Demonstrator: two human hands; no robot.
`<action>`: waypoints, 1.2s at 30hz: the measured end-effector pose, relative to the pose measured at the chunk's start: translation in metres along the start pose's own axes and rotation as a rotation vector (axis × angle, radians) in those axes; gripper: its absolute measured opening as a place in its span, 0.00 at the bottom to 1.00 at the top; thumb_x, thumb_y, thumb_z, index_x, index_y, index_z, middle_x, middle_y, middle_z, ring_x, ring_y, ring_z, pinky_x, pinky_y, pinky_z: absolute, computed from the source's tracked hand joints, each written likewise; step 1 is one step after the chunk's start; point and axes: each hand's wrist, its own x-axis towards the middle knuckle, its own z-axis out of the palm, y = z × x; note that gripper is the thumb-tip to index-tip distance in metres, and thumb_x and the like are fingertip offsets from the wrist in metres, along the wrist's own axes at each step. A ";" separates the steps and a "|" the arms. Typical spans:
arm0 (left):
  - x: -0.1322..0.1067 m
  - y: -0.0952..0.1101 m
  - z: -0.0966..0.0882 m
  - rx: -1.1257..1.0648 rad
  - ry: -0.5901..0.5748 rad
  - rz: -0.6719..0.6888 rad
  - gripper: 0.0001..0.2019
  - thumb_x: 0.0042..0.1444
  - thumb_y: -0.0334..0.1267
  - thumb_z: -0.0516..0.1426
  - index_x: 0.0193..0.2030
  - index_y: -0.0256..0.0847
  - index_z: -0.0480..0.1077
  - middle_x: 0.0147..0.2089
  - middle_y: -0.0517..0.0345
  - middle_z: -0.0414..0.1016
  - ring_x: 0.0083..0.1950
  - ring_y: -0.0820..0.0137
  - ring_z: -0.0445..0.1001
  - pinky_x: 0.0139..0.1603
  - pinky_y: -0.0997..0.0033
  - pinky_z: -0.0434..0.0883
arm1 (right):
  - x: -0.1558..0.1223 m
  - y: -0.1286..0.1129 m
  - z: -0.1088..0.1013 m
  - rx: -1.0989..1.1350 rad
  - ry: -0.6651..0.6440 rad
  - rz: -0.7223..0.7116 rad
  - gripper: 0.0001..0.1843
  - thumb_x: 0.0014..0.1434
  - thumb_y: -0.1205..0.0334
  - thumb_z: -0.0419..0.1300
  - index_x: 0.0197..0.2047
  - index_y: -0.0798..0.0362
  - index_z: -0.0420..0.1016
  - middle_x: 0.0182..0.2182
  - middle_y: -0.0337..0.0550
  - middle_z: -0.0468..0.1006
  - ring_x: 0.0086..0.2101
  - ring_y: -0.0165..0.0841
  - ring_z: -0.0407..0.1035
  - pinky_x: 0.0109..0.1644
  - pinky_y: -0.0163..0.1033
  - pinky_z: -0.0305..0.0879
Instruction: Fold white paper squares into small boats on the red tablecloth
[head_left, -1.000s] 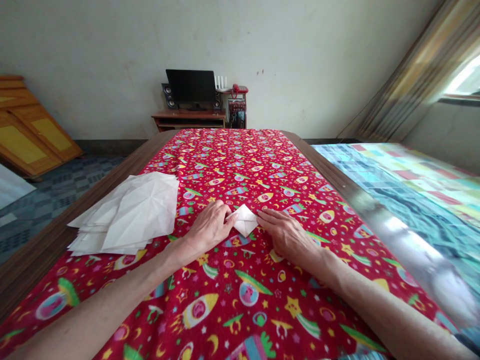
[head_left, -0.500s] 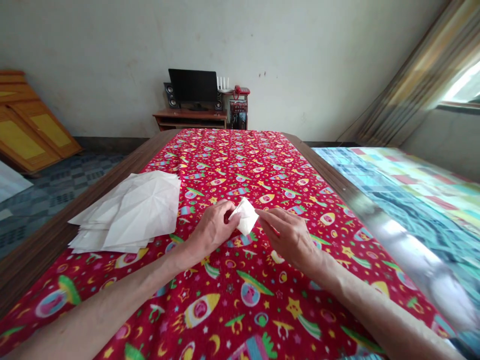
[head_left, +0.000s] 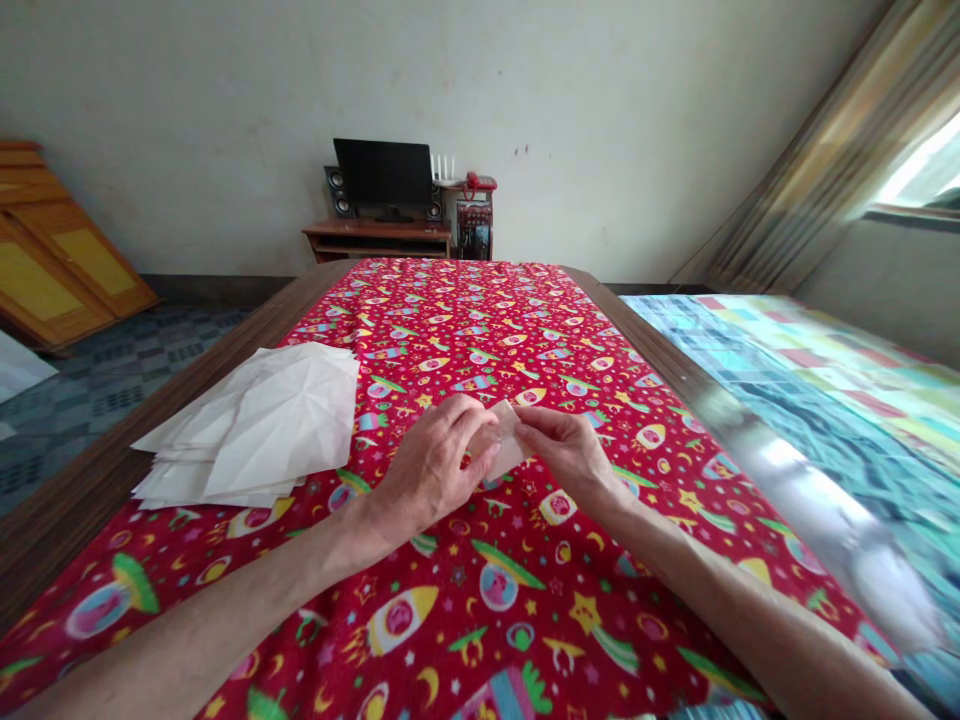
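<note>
A small folded piece of white paper is held between both hands, just above the red patterned cloth. My left hand pinches its left side, the fingers curled over and covering part of it. On the other side, my right hand grips the upper right edge between thumb and forefinger. To the left lies a pile of creased white paper sheets, apart from both hands.
The cloth covers a long dark wooden table. Beyond its far end stands a desk with a monitor, speakers and a red telephone. A bed with a patterned cover is at the right, a wooden cabinet at the left.
My right hand has closed from a pointing pose onto the paper's right edge. My left hand has moved slightly right and rolled over the paper, which has turned and shows less bright.
</note>
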 end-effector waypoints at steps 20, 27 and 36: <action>-0.007 -0.029 0.023 -0.058 -0.061 -0.144 0.17 0.54 0.30 0.57 0.52 0.42 0.64 0.43 0.55 0.72 0.43 0.65 0.72 0.45 0.64 0.70 | 0.009 0.029 -0.009 -0.793 0.061 -0.226 0.09 0.55 0.63 0.58 0.41 0.50 0.74 0.30 0.38 0.78 0.30 0.31 0.70 0.33 0.35 0.63; -0.014 -0.027 0.011 -0.033 -0.207 0.083 0.09 0.61 0.30 0.52 0.41 0.42 0.72 0.42 0.56 0.69 0.48 0.66 0.67 0.50 0.66 0.68 | 0.008 0.033 -0.017 -0.890 -0.023 -0.436 0.02 0.59 0.66 0.56 0.35 0.52 0.69 0.31 0.41 0.72 0.32 0.31 0.66 0.36 0.34 0.62; -0.020 -0.035 -0.004 -0.008 -0.419 0.277 0.21 0.59 0.27 0.50 0.53 0.55 0.71 0.53 0.58 0.69 0.52 0.64 0.67 0.55 0.64 0.65 | 0.004 0.032 -0.027 -0.901 -0.149 -0.509 0.10 0.64 0.65 0.52 0.38 0.53 0.74 0.35 0.45 0.74 0.33 0.30 0.68 0.36 0.34 0.63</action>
